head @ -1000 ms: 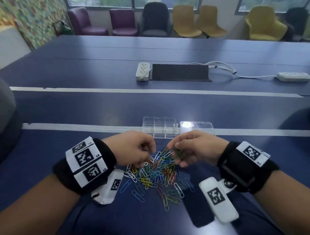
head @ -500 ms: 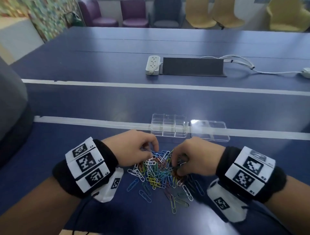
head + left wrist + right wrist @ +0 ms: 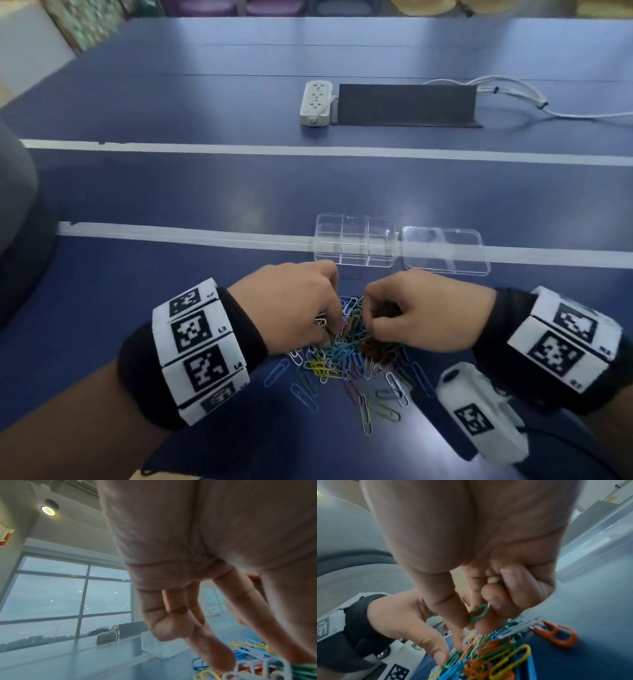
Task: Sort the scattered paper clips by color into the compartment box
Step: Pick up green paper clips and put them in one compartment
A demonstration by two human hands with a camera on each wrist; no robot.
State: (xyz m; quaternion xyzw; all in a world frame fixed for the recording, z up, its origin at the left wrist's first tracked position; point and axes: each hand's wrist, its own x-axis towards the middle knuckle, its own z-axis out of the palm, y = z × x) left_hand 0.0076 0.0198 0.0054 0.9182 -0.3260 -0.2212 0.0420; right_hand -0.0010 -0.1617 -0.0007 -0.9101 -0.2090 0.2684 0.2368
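A heap of coloured paper clips (image 3: 342,359) lies on the blue table (image 3: 205,205), with loose ones spread toward me. The clear compartment box (image 3: 354,245) stands just beyond it and looks empty. Both hands reach down into the heap. My right hand (image 3: 368,325) holds green paper clips (image 3: 478,613): one is pinched between thumb and finger, and more green shows inside the curled fingers (image 3: 500,582). My left hand (image 3: 334,334) has its thumb and forefinger down on a green clip (image 3: 452,660) at the heap's left edge.
The box's clear lid (image 3: 445,251) lies open to the right of the box. Farther back sit a white power strip (image 3: 317,102), a dark cable cover (image 3: 406,104) and white cables (image 3: 513,92). A grey chair back (image 3: 17,205) is at the left edge.
My right hand has come down from above the heap onto it, still holding green clips. The left hand has stayed on the heap's left side. The head view has tilted down and closer.
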